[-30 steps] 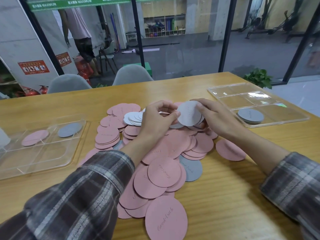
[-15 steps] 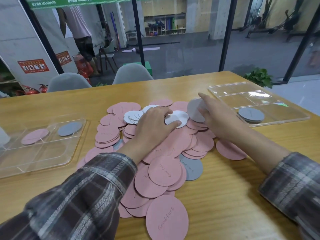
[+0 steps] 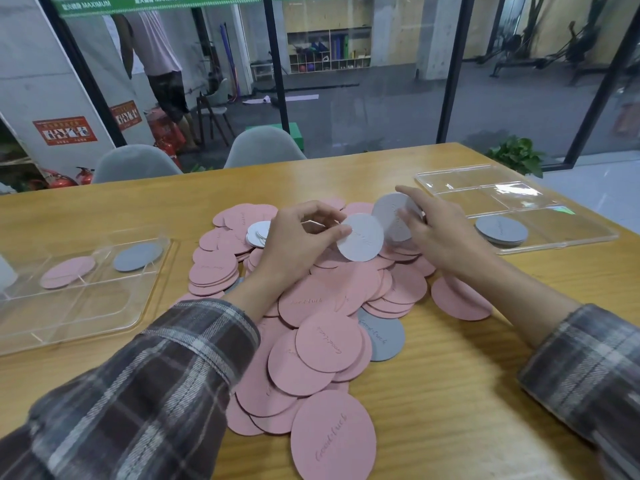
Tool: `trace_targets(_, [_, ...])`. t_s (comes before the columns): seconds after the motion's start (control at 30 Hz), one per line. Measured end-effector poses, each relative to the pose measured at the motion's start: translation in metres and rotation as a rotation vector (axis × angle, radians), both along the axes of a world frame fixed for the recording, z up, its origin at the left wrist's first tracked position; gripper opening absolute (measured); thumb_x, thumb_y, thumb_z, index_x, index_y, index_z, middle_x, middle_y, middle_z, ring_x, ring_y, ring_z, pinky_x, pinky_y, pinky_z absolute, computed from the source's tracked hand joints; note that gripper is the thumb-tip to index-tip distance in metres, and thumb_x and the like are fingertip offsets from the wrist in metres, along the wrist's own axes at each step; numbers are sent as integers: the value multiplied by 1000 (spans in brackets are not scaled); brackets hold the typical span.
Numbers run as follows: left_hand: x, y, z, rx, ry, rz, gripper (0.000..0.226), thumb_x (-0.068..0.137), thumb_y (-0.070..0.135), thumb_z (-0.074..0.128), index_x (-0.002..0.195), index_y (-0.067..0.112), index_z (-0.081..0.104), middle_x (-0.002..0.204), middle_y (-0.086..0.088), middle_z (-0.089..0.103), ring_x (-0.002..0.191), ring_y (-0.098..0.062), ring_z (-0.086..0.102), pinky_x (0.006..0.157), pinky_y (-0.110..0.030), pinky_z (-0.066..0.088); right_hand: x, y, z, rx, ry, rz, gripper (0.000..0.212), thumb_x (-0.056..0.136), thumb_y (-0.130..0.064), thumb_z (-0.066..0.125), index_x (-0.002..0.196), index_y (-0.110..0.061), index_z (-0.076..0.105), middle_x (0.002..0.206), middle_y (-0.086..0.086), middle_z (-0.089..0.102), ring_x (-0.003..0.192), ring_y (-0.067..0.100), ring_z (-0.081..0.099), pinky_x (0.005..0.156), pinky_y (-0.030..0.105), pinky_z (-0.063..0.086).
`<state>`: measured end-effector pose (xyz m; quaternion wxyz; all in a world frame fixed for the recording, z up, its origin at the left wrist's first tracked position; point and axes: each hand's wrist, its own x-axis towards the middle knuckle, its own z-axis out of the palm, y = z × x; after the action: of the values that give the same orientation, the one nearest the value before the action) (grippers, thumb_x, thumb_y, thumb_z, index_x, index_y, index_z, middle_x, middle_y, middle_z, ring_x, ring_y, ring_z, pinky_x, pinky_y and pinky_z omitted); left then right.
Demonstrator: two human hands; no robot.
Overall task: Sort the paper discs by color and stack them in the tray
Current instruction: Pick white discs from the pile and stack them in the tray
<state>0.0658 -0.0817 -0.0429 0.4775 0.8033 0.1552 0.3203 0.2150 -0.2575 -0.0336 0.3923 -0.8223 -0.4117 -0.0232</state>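
A heap of pink paper discs (image 3: 332,299) covers the table's middle, with a few white discs (image 3: 258,233) at its far side and a grey disc (image 3: 384,337) on its right. My left hand (image 3: 301,244) pinches one white disc (image 3: 362,239) above the heap. Just right of it, my right hand (image 3: 440,237) holds another white disc (image 3: 389,211) upright in its fingers. A clear tray (image 3: 519,199) at the right holds a grey stack (image 3: 501,230). The clear tray (image 3: 79,306) at the left holds a pink disc (image 3: 67,271) and a grey disc (image 3: 138,257).
The wooden table (image 3: 450,393) shows bare wood in front right of the heap. Two grey chairs (image 3: 263,147) stand behind its far edge, before a glass wall. A potted plant (image 3: 516,155) sits past the far right corner. A person (image 3: 159,64) stands beyond the glass.
My left hand has lifted a white disc off the heap and now pinches it in the air. My right hand still holds its white disc, raised slightly.
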Motion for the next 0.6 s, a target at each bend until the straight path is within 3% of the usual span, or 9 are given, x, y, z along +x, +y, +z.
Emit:
trace_targets(0.1, [-2, 0, 2, -88, -26, -66, 12, 85, 5, 83, 94, 11, 79, 85, -10, 75, 76, -18, 72, 71, -28, 61, -2, 2, -2, 0, 1, 30, 42, 106, -30, 44, 148, -28, 46, 108, -2, 58, 84, 10, 51, 73, 26, 36])
trace_targets(0.17, [-1, -1, 1, -59, -30, -61, 12, 85, 5, 83, 94, 12, 79, 82, -4, 74, 75, -14, 70, 70, -23, 58, -5, 3, -4, 5, 42, 95, 40, 106, -31, 42, 146, -30, 48, 98, -9, 56, 71, -3, 46, 64, 19, 35])
trace_targets(0.27, [1, -1, -2, 35, -38, -54, 15, 85, 7, 83, 97, 15, 81, 86, 0, 75, 80, -11, 70, 78, -20, 56, -10, 5, -5, 11, 84, 151, 37, 108, -30, 40, 143, -29, 51, 86, -18, 53, 63, -7, 52, 56, 9, 36])
trace_targets(0.33, [2, -1, -4, 70, -57, -51, 16, 85, 7, 83, 99, 14, 81, 90, 1, 77, 85, -12, 72, 82, -20, 56, -14, 6, -3, -8, 81, 171, 39, 108, -36, 39, 144, -28, 50, 89, -17, 56, 67, -9, 54, 60, 8, 38])
trace_targets(0.43, [4, -5, -3, 108, -91, -27, 16, 85, 7, 84, 100, 13, 81, 94, -1, 77, 88, -14, 73, 83, -23, 58, -18, 7, -3, -116, -45, 175, 52, 103, -49, 42, 150, -28, 42, 109, -9, 62, 92, 6, 55, 72, 13, 36])
trace_targets(0.6, [12, -10, -4, 159, -109, 33, 16, 84, 12, 85, 98, 15, 79, 89, 2, 76, 84, -10, 72, 82, -22, 58, -15, 8, -6, -131, -101, 162, 48, 103, -36, 50, 149, -26, 41, 121, 5, 67, 100, 17, 57, 75, 26, 34])
